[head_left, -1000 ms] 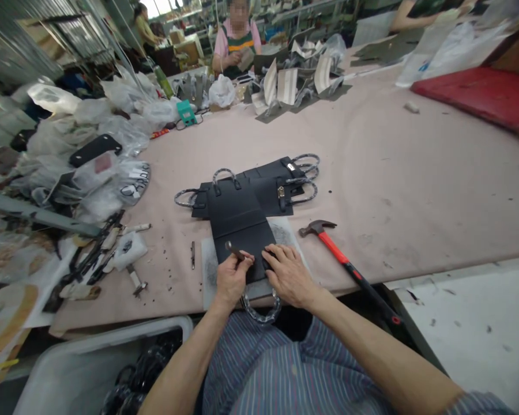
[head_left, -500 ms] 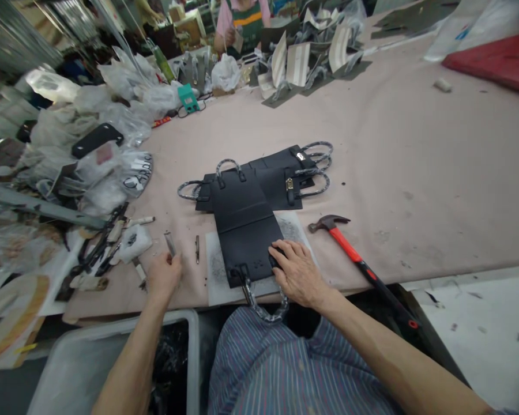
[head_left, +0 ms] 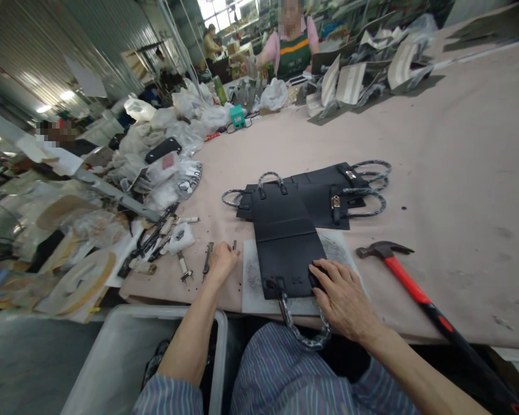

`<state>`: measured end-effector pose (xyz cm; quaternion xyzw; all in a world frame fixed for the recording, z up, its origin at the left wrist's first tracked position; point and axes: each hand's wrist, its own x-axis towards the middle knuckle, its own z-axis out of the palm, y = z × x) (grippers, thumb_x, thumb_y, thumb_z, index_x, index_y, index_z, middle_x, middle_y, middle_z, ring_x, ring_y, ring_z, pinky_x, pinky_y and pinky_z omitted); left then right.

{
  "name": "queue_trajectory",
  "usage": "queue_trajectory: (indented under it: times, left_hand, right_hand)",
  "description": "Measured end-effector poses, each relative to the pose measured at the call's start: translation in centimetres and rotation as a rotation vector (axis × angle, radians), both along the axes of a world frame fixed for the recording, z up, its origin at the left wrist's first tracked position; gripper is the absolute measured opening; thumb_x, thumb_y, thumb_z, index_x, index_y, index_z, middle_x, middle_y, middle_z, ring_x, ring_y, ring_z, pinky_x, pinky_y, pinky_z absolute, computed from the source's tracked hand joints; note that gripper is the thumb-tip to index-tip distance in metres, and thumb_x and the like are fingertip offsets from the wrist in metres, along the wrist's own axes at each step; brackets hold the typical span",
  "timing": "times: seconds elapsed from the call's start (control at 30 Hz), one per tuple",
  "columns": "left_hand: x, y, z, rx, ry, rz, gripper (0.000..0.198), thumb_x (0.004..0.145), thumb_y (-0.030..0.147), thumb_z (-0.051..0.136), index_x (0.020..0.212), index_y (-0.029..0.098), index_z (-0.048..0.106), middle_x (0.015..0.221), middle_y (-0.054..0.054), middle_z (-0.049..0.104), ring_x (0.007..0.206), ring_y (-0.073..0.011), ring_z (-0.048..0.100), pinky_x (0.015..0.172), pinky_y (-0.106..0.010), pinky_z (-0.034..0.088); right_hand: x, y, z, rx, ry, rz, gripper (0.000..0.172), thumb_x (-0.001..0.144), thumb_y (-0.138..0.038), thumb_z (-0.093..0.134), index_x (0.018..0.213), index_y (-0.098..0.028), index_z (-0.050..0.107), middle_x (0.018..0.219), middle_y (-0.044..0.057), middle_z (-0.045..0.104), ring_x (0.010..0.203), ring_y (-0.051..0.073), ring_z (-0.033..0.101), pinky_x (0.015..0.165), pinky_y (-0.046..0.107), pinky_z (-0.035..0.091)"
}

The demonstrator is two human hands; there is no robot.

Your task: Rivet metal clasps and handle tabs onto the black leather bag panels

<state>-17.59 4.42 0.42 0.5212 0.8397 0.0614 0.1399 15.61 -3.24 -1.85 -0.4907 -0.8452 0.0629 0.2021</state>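
So my right hand point(head_left: 343, 297) is loosely spread over the right edge of the black panel point(head_left: 288, 248) on the near counter point(head_left: 441, 178), left hand point(head_left: 224, 258) curled beside a slim metal tool point(head_left: 207, 258), can't tell if gripping anything.

Dark lettering point(head_left: 187, 185) on plastic bag point(head_left: 192, 177); too blurred to read.

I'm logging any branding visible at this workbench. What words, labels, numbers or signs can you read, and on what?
None can be read with certainty.
Lettered plastic at the bag pile's edge: large dark letters, too distorted to read.
Green apron: small marks, too small to read.
Black panel: no lettering visible.
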Motion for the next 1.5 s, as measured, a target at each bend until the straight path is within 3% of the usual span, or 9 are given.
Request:
queue_trajectory:
  times: [0.2, 0.5, 0.7, 0.87, 0.93, 1.1, 1.3, 1.4, 1.5]
  left_hand:
    - [-1.4, 1.9, 0.3, -0.069, -0.138, -0.057, 0.013, 0.067, 0.021, 0.067, 0.054, 0.018, 0.062, 0.053, -0.009, 0.066, 0.070, -0.0246, 0.071, 0.064, -0.027, 0.048]
    - [6.0, -3.7, 1.0, 0.375, -0.591, -0.160, 0.006, 0.078, 0.026, 0.056, 0.078, 0.021, 0.059, 0.063, 0.002, 0.063, 0.057, -0.0148, 0.063, 0.055, -0.023, 0.044]
    - [9.7, -4.9, -0.7, 0.419, -0.437, -0.318, 0.011, 0.089, 0.024, 0.052, 0.089, 0.022, 0.062, 0.083, -0.003, 0.070, 0.072, -0.0177, 0.066, 0.067, -0.028, 0.047]
    - [10.2, -3.6, 0.7, 0.409, -0.402, -0.341, 0.008, 0.091, 0.025, 0.056, 0.091, 0.022, 0.064, 0.080, -0.003, 0.070, 0.073, -0.0187, 0.066, 0.067, -0.029, 0.047]
    - [10.9, -3.3, 1.6, 0.405, -0.341, -0.498, 0.008, 0.092, 0.023, 0.056, 0.094, 0.022, 0.065, 0.085, -0.003, 0.070, 0.079, -0.0189, 0.067, 0.071, -0.030, 0.049]
    - [13.0, -2.7, 3.3, 0.253, 0.058, -1.214, 0.030, 0.090, 0.005, 0.047, 0.110, 0.020, 0.064, 0.115, -0.008, 0.067, 0.105, -0.0239, 0.061, 0.084, -0.036, 0.047]
    - [13.8, -1.9, 4.1, 0.153, 0.365, -1.516, 0.020, 0.092, 0.008, 0.045, 0.093, 0.015, 0.063, 0.092, -0.013, 0.064, 0.087, -0.0264, 0.058, 0.077, -0.041, 0.044]
    - [12.5, -1.1, 4.5, 0.175, 0.285, -1.476, 0.017, 0.088, 0.006, 0.048, 0.086, 0.016, 0.062, 0.089, -0.012, 0.063, 0.085, -0.0267, 0.060, 0.075, -0.040, 0.046]
    - [11.2, -0.8, 4.6, 0.281, -0.059, -1.086, 0.009, 0.088, 0.012, 0.053, 0.087, 0.017, 0.060, 0.086, -0.009, 0.065, 0.082, -0.0239, 0.065, 0.073, -0.036, 0.050]
  right_hand:
    - [-0.1, 0.1, -0.1, -0.002, 0.002, -0.011, 0.044, 0.094, -0.026, 0.051, 0.137, -0.016, 0.056, 0.142, 0.014, 0.053, 0.132, 0.033, 0.044, 0.113, 0.054, 0.035]
    - [-0.3, 0.0, 1.2, -0.084, 0.004, -0.032, 0.046, 0.093, -0.025, 0.053, 0.138, -0.016, 0.056, 0.145, 0.013, 0.052, 0.134, 0.033, 0.041, 0.114, 0.053, 0.033]
    - [-0.4, -0.1, 1.5, -0.087, 0.030, -0.038, 0.045, 0.093, -0.025, 0.053, 0.137, -0.018, 0.056, 0.143, 0.014, 0.053, 0.133, 0.033, 0.042, 0.115, 0.054, 0.034]
    - [-0.4, 0.0, 1.9, -0.090, 0.056, -0.040, 0.045, 0.091, -0.023, 0.056, 0.135, -0.019, 0.057, 0.143, 0.012, 0.054, 0.134, 0.031, 0.042, 0.117, 0.052, 0.033]
    - [-0.3, 0.0, 2.0, -0.094, 0.060, -0.041, 0.045, 0.091, -0.023, 0.056, 0.135, -0.019, 0.057, 0.143, 0.012, 0.054, 0.133, 0.031, 0.042, 0.117, 0.051, 0.032]
    - [-0.3, 0.0, 2.0, -0.099, 0.047, -0.056, 0.047, 0.092, -0.026, 0.056, 0.138, -0.018, 0.056, 0.144, 0.013, 0.054, 0.133, 0.032, 0.042, 0.116, 0.054, 0.033]
    - [-0.2, -0.1, 1.9, -0.083, 0.056, -0.048, 0.047, 0.091, -0.026, 0.056, 0.137, -0.017, 0.057, 0.144, 0.012, 0.054, 0.132, 0.033, 0.042, 0.116, 0.053, 0.032]
    - [-0.2, -0.1, 2.0, -0.084, 0.066, -0.053, 0.046, 0.091, -0.026, 0.056, 0.136, -0.017, 0.057, 0.143, 0.012, 0.054, 0.132, 0.032, 0.042, 0.116, 0.053, 0.032]
    - [-0.1, 0.0, 2.1, -0.092, 0.075, -0.051, 0.045, 0.092, -0.027, 0.056, 0.136, -0.018, 0.057, 0.143, 0.012, 0.054, 0.133, 0.033, 0.042, 0.115, 0.054, 0.032]
